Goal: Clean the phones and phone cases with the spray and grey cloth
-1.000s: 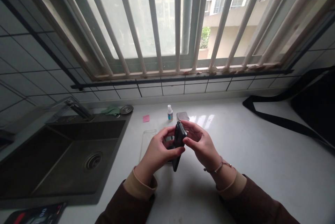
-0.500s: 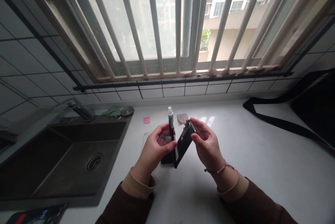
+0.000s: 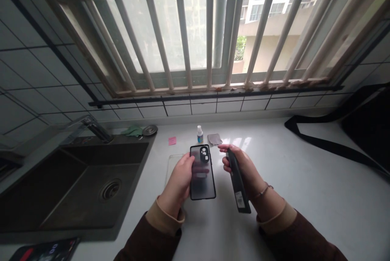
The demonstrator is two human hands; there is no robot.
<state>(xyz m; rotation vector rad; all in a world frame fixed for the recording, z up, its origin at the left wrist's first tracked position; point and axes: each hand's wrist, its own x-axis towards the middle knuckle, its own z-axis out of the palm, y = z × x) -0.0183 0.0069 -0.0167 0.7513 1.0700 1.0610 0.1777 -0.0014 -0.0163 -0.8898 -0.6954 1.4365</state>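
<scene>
My left hand (image 3: 182, 173) grips a phone case (image 3: 202, 188) by its left edge. The case has a black rim, a smoky see-through back and camera cut-outs at its upper right; my fingers show faintly through it. Apart from it, on the right, my right hand (image 3: 245, 167) is closed round a dark phone (image 3: 236, 181), held tilted nearly edge-on. A white label shows near the phone's lower end. Partly behind my left hand, a clear flat case-like piece (image 3: 172, 163) lies on the counter.
Along the back of the white counter (image 3: 292, 179) stand a small spray bottle (image 3: 200, 135), a grey cloth (image 3: 215, 139) and a pink sticky note (image 3: 172, 141). A dark sink (image 3: 131, 196) is at left. A black strap (image 3: 323, 143) lies at right. Another phone (image 3: 48, 249) sits front left.
The phone and the case, previously touching at their lower ends, are now apart. My right hand has moved right with the phone; the case has turned its back towards me.
</scene>
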